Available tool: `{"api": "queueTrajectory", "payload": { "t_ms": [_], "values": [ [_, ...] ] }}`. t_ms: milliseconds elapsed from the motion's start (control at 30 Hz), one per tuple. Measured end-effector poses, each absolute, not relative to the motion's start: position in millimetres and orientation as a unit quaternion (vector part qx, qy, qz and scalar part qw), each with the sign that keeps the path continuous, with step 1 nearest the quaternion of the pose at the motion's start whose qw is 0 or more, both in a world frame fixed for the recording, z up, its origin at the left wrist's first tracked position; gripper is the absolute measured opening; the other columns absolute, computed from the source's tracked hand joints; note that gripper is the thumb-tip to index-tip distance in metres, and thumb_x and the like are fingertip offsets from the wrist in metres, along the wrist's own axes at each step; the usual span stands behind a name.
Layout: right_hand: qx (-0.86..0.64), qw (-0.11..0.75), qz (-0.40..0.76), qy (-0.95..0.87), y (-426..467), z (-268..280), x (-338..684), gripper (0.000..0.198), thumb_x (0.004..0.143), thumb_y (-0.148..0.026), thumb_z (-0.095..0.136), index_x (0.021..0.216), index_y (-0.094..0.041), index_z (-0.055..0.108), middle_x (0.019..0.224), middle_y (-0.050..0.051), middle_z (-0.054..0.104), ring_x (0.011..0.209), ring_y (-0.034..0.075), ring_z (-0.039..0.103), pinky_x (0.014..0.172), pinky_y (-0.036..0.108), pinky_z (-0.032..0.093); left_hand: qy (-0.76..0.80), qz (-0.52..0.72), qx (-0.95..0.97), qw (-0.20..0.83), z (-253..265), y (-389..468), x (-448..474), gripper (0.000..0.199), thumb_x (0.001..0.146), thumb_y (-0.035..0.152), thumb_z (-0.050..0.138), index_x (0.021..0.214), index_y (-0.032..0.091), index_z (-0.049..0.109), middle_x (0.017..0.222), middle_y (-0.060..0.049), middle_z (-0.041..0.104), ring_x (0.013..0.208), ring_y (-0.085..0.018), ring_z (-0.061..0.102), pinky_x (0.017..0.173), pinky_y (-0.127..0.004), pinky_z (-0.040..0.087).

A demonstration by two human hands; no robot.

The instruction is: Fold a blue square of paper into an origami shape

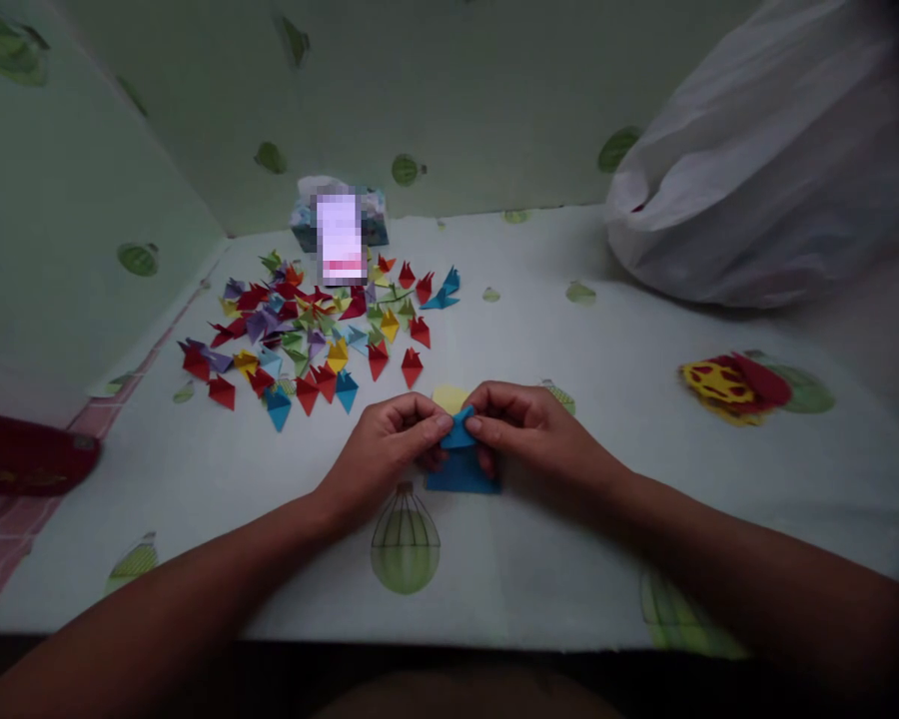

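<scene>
Between both hands is a small folded piece of blue paper (460,429), held just above the table. My left hand (401,431) pinches its left side between thumb and forefinger. The thumb and forefinger of my right hand (522,424) grip the right side. Below the fingers lies a flat blue paper square (464,474), partly covered by the hands. Beyond them, to the left, spreads a pile of small folded paper cranes (315,325) in red, yellow, blue, green and purple.
A phone (341,235) with a lit, blurred screen leans on a tissue box (376,215) behind the cranes. Red and yellow cut-out pieces (734,387) lie at right. A large white plastic bag (756,170) stands at the back right. A dark red object (30,454) is at the left edge.
</scene>
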State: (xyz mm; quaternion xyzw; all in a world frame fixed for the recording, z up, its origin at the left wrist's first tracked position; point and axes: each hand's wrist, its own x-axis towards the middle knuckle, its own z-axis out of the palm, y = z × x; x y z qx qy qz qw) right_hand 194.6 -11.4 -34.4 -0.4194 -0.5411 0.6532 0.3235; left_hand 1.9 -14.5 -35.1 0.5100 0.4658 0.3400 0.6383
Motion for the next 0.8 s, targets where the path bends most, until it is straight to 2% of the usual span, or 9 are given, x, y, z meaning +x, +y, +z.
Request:
{"api": "queueTrajectory", "payload": {
  "t_ms": [167, 400, 600, 800],
  "values": [
    [-0.423, 0.310, 0.636, -0.566, -13.3, -34.5, 194.1, 0.020, 0.085, -0.035, 0.064, 0.077, -0.019, 0.056, 0.054, -0.004, 0.055, 0.050, 0.011, 0.050, 0.050, 0.024, 0.040, 0.455, 0.343, 0.533, 0.625, -33.1, -15.2, 3.1, 0.022, 0.085, 0.036, 0.072, 0.080, 0.014, 0.066, 0.069, 0.002, 0.062, 0.061, -0.009, 0.057, 0.059, -0.020, 0.047],
    [-0.422, 0.346, 0.587, -0.598, -14.6, -34.1, 192.9, 0.013, 0.086, -0.030, 0.061, 0.083, -0.018, 0.056, 0.060, -0.004, 0.056, 0.052, 0.011, 0.051, 0.051, 0.025, 0.043, 0.458, 0.319, 0.525, 0.642, -33.2, -16.5, 2.4, 0.022, 0.087, 0.037, 0.069, 0.079, 0.016, 0.065, 0.061, 0.002, 0.061, 0.055, -0.009, 0.054, 0.052, -0.019, 0.042],
    [-0.433, 0.335, 0.573, -0.609, -14.7, -32.4, 194.1, 0.015, 0.086, -0.029, 0.060, 0.077, -0.019, 0.055, 0.059, -0.004, 0.054, 0.053, 0.011, 0.050, 0.050, 0.025, 0.040, 0.457, 0.318, 0.535, 0.635, -32.7, -16.6, 4.3, 0.022, 0.086, 0.037, 0.070, 0.079, 0.016, 0.066, 0.062, 0.001, 0.062, 0.056, -0.010, 0.055, 0.056, -0.021, 0.045],
    [-0.438, 0.327, 0.586, -0.598, -17.1, -30.1, 194.2, 0.017, 0.087, -0.032, 0.059, 0.076, -0.019, 0.054, 0.058, -0.004, 0.053, 0.052, 0.011, 0.050, 0.049, 0.025, 0.040, 0.456, 0.310, 0.546, 0.630, -31.1, -16.2, 5.2, 0.023, 0.085, 0.037, 0.069, 0.078, 0.015, 0.065, 0.062, 0.002, 0.059, 0.055, -0.009, 0.053, 0.054, -0.021, 0.043]
  ]
}}
